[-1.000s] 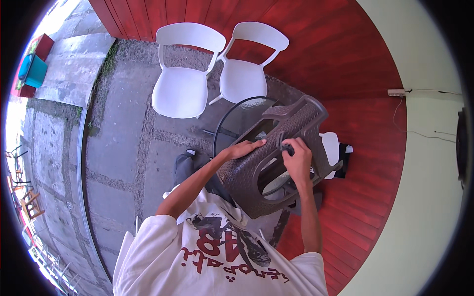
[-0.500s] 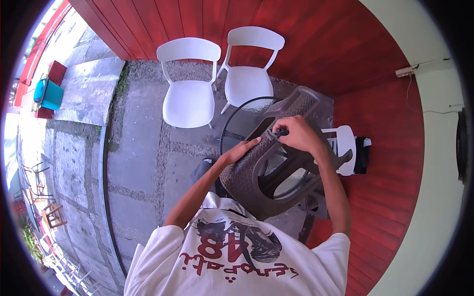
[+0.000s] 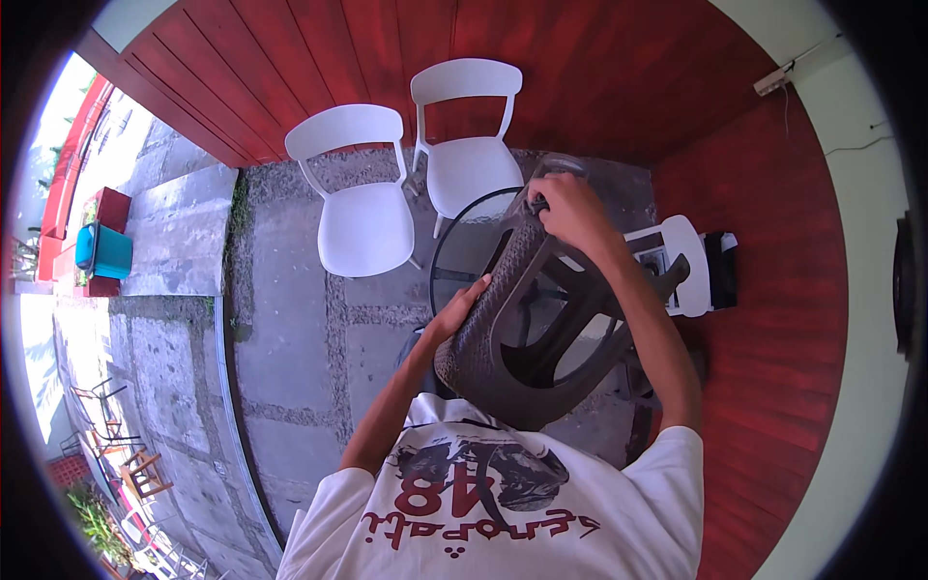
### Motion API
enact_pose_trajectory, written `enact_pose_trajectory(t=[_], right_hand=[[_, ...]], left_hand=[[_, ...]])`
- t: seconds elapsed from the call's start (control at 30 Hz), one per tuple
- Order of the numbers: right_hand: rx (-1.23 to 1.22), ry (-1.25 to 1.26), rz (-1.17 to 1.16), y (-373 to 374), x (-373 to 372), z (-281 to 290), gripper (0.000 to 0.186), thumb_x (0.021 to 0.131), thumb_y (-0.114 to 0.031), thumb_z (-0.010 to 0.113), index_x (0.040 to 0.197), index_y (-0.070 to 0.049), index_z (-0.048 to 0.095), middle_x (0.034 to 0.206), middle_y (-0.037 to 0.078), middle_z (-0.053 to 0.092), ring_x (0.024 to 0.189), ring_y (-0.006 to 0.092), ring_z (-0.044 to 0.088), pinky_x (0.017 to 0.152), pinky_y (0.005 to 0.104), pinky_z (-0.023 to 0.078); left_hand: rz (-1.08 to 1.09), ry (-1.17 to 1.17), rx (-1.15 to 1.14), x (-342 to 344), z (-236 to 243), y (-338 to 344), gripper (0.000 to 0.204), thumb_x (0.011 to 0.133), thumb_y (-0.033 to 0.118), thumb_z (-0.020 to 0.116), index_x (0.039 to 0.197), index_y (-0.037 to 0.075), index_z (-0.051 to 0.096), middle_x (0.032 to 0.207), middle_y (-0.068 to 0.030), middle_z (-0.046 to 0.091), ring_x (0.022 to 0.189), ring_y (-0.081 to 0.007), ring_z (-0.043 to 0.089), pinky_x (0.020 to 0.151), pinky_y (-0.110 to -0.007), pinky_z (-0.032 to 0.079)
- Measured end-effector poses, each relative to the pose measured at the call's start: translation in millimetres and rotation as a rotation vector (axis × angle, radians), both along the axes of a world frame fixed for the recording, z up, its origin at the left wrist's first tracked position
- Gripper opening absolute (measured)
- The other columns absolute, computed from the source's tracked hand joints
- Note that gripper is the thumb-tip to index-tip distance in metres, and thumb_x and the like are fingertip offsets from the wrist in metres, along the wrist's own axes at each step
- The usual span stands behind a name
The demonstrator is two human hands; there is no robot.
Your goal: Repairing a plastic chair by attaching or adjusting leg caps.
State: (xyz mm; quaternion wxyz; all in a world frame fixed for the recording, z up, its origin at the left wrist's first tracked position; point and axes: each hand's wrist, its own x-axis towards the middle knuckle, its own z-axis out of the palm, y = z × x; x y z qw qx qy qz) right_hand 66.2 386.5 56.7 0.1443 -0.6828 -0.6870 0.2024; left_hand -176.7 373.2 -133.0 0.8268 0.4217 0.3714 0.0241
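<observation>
A brown plastic chair [image 3: 474,353] with a woven-pattern surface lies tipped over in front of me, against a round glass table [image 3: 474,227]. My left hand [image 3: 460,309] rests on the chair's textured left side, its visible fingers stretched out along the surface. Farther up, my right hand [image 3: 572,211] is at the far end of the chair, fingers curled round a small dark wad [image 3: 537,205] that looks like cloth. Most of the wad is hidden by the fingers.
Two white chairs [image 3: 365,227] stand beyond the table, by the red plank wall [image 3: 406,39]. Another white chair [image 3: 684,261] is to the right, next to a black item [image 3: 720,271]. A teal bin [image 3: 104,251] stands far left, past a metal floor channel [image 3: 232,387].
My right hand has moved away from me along the chair to its far end, with the dark wad. My left hand stays on the chair's side. The head view has shifted.
</observation>
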Motion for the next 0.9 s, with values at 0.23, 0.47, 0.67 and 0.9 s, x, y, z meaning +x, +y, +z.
enact_pose_trajectory(t=[0.23, 0.47, 0.67, 0.9], right_hand=[[-0.022, 0.179, 0.188, -13, -7, -3, 0.021, 0.074, 0.001, 0.073, 0.095, -0.003, 0.068, 0.096, 0.018, 0.069, 0.092, 0.0382, 0.069, 0.084, 0.0512, 0.052], [0.241, -0.185, -0.141, 2, 29, 8, 0.027, 0.076, 0.004, 0.072, 0.102, -0.003, 0.066, 0.101, 0.018, 0.068, 0.095, 0.0414, 0.066, 0.083, 0.0477, 0.053], [0.288, -0.154, -0.164, 10, 42, 8, 0.027, 0.077, 0.002, 0.074, 0.102, -0.002, 0.067, 0.099, 0.017, 0.071, 0.093, 0.0392, 0.07, 0.081, 0.0457, 0.055], [0.117, -0.029, -0.088, 24, 63, 17, 0.023, 0.075, 0.002, 0.075, 0.098, -0.001, 0.071, 0.094, 0.017, 0.074, 0.093, 0.0347, 0.073, 0.082, 0.0406, 0.056]], left_hand=[[0.015, -0.029, -0.039, -1, -10, 0, 0.069, 0.106, 0.059, 0.041, 0.136, 0.001, 0.064, 0.119, -0.0048, 0.07, 0.104, -0.0135, 0.065, 0.097, -0.029, 0.049], [-0.001, -0.033, -0.029, 1, -13, -2, 0.069, 0.106, 0.06, 0.041, 0.138, 0.002, 0.061, 0.119, -0.0045, 0.07, 0.104, -0.0135, 0.064, 0.097, -0.03, 0.048], [0.019, -0.035, -0.016, 4, -11, -4, 0.083, 0.102, 0.068, 0.042, 0.132, -0.007, 0.065, 0.12, -0.0106, 0.069, 0.108, -0.0184, 0.062, 0.101, -0.032, 0.045], [0.019, -0.006, 0.021, 7, -13, -6, 0.085, 0.101, 0.07, 0.042, 0.129, -0.007, 0.066, 0.117, -0.0117, 0.07, 0.106, -0.0188, 0.063, 0.1, -0.032, 0.044]])
